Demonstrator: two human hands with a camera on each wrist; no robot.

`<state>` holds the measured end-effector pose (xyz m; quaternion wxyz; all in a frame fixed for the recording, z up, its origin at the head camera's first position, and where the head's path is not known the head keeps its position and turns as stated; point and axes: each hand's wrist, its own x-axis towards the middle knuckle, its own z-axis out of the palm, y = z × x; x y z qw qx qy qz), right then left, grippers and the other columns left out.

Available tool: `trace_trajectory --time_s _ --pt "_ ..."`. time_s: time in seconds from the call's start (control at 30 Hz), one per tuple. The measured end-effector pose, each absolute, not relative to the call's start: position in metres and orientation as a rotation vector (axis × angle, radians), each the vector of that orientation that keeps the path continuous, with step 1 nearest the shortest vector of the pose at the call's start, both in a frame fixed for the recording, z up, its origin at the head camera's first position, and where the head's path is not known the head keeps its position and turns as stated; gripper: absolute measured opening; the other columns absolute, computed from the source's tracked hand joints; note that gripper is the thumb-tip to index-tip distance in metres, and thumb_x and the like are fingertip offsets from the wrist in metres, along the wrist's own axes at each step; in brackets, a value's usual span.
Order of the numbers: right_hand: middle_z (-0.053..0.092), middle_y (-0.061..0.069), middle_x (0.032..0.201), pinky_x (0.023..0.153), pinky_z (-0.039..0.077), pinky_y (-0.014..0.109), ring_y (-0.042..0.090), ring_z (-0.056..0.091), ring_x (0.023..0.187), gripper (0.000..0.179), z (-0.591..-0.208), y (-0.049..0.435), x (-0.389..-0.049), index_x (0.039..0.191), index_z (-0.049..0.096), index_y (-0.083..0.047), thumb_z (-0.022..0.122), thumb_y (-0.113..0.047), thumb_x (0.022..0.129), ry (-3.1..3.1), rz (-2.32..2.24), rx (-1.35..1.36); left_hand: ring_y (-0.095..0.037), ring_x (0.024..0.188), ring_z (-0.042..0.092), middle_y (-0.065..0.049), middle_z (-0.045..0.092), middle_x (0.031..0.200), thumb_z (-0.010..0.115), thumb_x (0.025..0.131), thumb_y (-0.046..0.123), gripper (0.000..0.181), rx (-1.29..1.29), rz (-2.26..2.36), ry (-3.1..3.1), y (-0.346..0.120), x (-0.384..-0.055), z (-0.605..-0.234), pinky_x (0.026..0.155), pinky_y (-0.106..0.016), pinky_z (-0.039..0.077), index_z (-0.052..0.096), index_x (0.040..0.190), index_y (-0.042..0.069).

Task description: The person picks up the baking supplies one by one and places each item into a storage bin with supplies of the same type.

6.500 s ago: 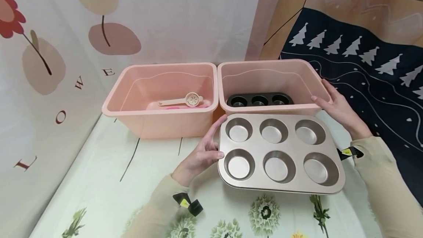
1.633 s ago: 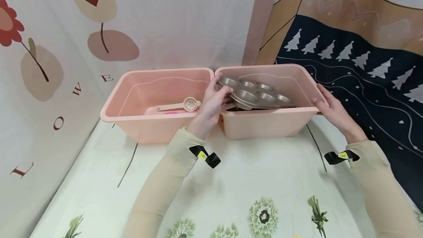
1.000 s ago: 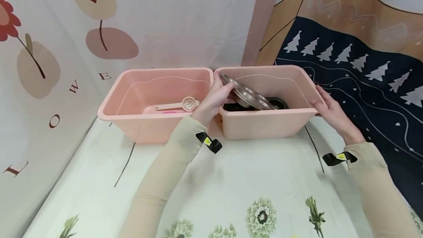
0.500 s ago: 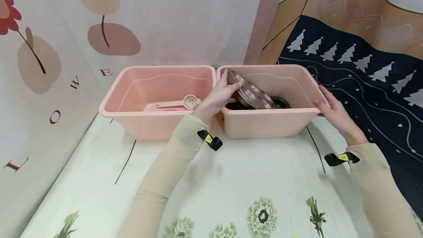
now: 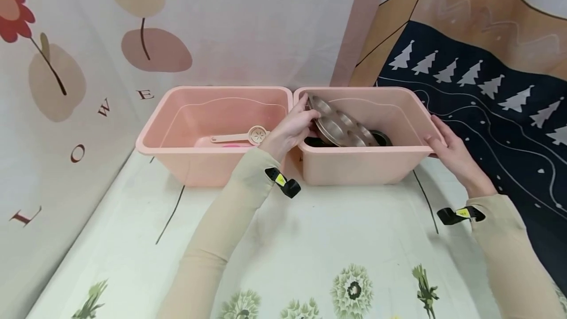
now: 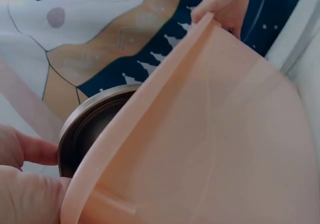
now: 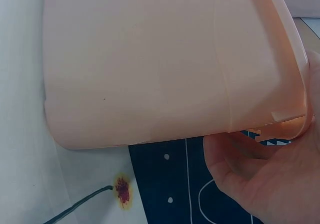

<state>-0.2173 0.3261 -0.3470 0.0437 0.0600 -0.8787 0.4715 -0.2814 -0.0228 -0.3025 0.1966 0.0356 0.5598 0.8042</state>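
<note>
My left hand (image 5: 292,129) grips one end of a champagne-coloured muffin pan (image 5: 341,129) between thumb and fingers. Tilted, with its right end lower, the pan sits partly inside the right pink bin (image 5: 350,167). Underneath shows part of a black muffin pan (image 5: 383,138); most of it is hidden. At that bin's right end, my right hand (image 5: 458,154) holds the rim, thumb on the inner side and fingers outside. In the left wrist view, the dark side of the tilted pan (image 6: 90,131) shows behind the bin wall (image 6: 200,134).
Beside it on the left stands another pink bin (image 5: 208,167), holding a cream egg separator (image 5: 258,135) and a partly hidden bright pink item (image 5: 236,145). Both bins stand on a floral cloth (image 5: 354,230). Printed fabric (image 5: 248,23) hangs close behind them.
The champagne muffin pan went from in front of the bins into the right bin, then tilted steeply, right end down. Lately it has turned slightly towards the camera. My right hand stays on the rim.
</note>
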Motion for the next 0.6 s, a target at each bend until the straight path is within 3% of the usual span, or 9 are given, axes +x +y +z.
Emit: trace_trajectory --time_s 0.3,0.6 --pt "0.021 0.031 0.151 0.071 0.046 0.011 0.012 0.049 0.11 0.065 -0.351 0.326 -0.217 0.156 0.004 -0.01 0.038 -0.029 0.104 -2.723 1.409 0.172 -0.039 0.135 0.029 -0.011 0.003 0.159 0.036 0.097 -0.01 0.08 0.068 2.196 1.552 -0.008 -0.285 -0.307 0.105 -0.062 0.024 -0.003 0.156 0.028" --pt "0.021 0.033 0.15 0.07 0.046 0.01 0.005 0.049 0.105 0.065 -0.348 0.328 -0.218 0.156 0.005 -0.009 0.039 -0.027 0.104 -2.698 1.422 0.188 -0.037 0.142 0.013 -0.006 -0.008 0.16 0.038 0.102 0.003 0.077 0.132 2.0 1.668 0.001 -0.284 -0.305 0.108 -0.056 0.025 -0.013 0.154 0.028"
